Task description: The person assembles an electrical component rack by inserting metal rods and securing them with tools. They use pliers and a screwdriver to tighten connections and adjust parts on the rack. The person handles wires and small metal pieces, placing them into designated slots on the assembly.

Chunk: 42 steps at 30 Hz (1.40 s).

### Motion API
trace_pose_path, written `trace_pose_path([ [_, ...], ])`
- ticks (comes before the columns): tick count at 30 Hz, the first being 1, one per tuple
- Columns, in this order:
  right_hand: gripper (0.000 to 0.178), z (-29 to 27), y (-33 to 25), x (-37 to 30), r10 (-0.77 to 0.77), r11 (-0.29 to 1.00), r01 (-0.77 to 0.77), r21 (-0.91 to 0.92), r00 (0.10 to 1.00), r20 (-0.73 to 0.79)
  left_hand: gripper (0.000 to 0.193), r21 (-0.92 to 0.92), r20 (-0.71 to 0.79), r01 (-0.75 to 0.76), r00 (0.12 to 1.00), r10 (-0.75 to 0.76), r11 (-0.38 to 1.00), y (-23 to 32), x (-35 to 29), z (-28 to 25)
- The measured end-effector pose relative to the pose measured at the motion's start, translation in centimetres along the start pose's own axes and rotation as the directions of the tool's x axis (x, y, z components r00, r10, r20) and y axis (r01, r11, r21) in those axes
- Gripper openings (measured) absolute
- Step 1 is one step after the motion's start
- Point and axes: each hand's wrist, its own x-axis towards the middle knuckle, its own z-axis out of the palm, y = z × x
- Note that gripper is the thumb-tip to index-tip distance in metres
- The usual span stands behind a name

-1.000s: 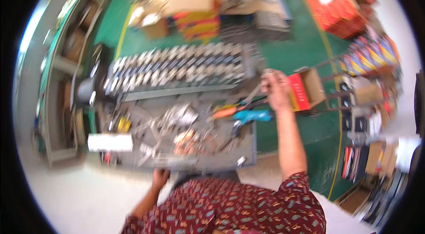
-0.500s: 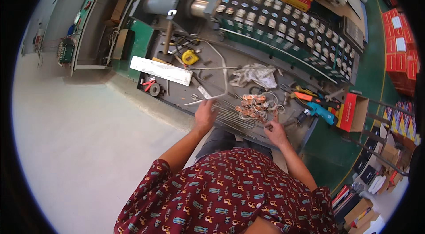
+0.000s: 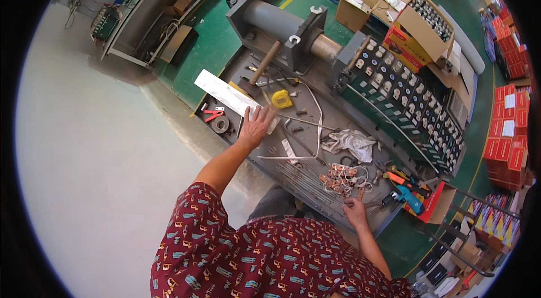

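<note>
My left hand [image 3: 256, 126] is over the near end of a long white bar [image 3: 222, 92], fingers spread and holding nothing; whether it touches the bar I cannot tell. At the workbench's near right, my right hand [image 3: 355, 211] is closed, its fingertips beside a tangle of copper-coloured pieces and white cord [image 3: 342, 178]. What those fingers grip is too small to make out. Between the hands lie several thin metal rods [image 3: 307, 182] and a bent pale rod [image 3: 320, 123]. A yellow tape measure [image 3: 281, 99] and a hammer [image 3: 266, 63] lie beyond my left hand.
Behind the tools, a long block of battery cells [image 3: 400, 103] stands beside a grey cylinder fixture [image 3: 273, 21]. A white rag [image 3: 352, 145], a teal power tool [image 3: 409, 200] and an open red box [image 3: 437, 203] are to the right. Tape [image 3: 220, 124] lies at the bench's left corner.
My left hand has gone from the rods up to the white bar, and its fingers have spread. My right hand stays by the copper-coloured pieces. The view has shifted and turned.
</note>
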Motion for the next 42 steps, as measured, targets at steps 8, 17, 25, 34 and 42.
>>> trace_pose_path([
  [8, 0.02, 0.7, -3.2, 2.4, -0.146, 0.988, 0.146, 0.044, 0.989, 0.005, 0.059, 0.011, 0.021, -0.23, 0.973, 0.23, 0.973, -4.1, -1.3, -1.2],
  [17, 0.018, 2.5, -14.5, 4.4, -0.54, 0.805, 0.551, -0.218, 0.834, 0.112, 0.074, -0.247, 0.079, -0.171, 0.977, 0.196, 0.954, -12.1, -4.6, -10.1],
  [25, 0.022, 7.3, -19.2, 8.5, -0.564, 0.6, 0.685, -0.413, 0.728, 0.389, 0.069, -0.578, -0.085, -0.056, 0.996, 0.008, 0.814, -16.2, -4.4, -14.4],
  [34, 0.018, 3.6, -19.8, 6.0, -0.54, 0.823, 0.554, -0.128, 0.832, 0.129, 0.071, -0.277, 0.068, 0.006, 0.998, 0.014, 0.961, -11.5, -3.8, -7.4],
  [42, 0.009, 2.4, -14.7, 1.1, -0.078, 0.535, -0.065, 0.842, 0.989, 0.126, 0.074, -0.034, 0.154, -0.135, 0.978, 0.139, 0.99, -5.9, -2.8, -1.1],
])
